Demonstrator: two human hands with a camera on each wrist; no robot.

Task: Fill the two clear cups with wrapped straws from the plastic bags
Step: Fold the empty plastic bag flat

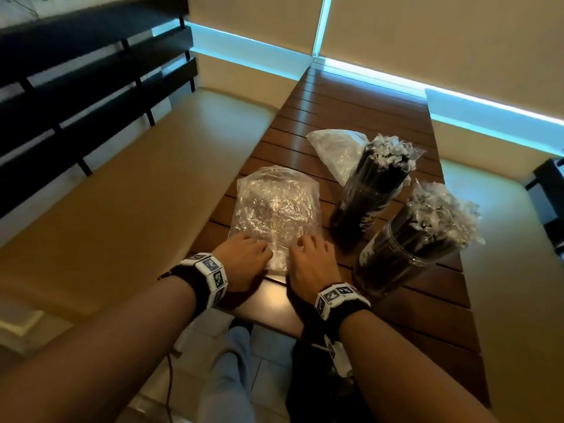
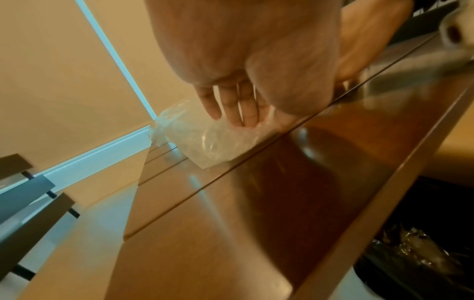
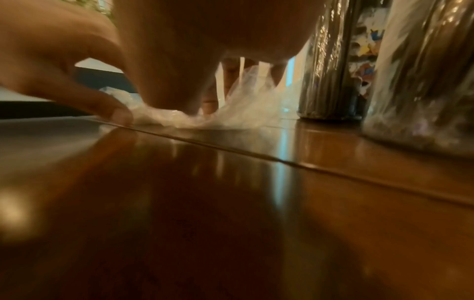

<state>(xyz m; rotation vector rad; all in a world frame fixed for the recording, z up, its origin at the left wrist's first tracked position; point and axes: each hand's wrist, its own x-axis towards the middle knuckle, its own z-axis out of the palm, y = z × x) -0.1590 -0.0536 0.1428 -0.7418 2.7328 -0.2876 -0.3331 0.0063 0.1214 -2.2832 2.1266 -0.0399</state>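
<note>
Two clear cups stand at the table's right, the far cup (image 1: 366,203) and the near cup (image 1: 406,251), both packed with black wrapped straws whose wrapper ends stick out on top. A flat, crinkled clear plastic bag (image 1: 274,206) lies in front of me. My left hand (image 1: 248,253) and right hand (image 1: 308,253) press side by side on its near edge. In the left wrist view the left hand (image 2: 236,113) lays straight fingers on the bag (image 2: 205,142). In the right wrist view the right hand (image 3: 166,109) is arched, its fingertips on the bag (image 3: 238,109).
A second clear bag (image 1: 335,151) lies behind the far cup. The slatted wooden table (image 1: 351,105) is narrow, with tan bench seats on the left (image 1: 137,193) and right (image 1: 518,270). A black lined bin (image 2: 410,253) sits below the table's near edge.
</note>
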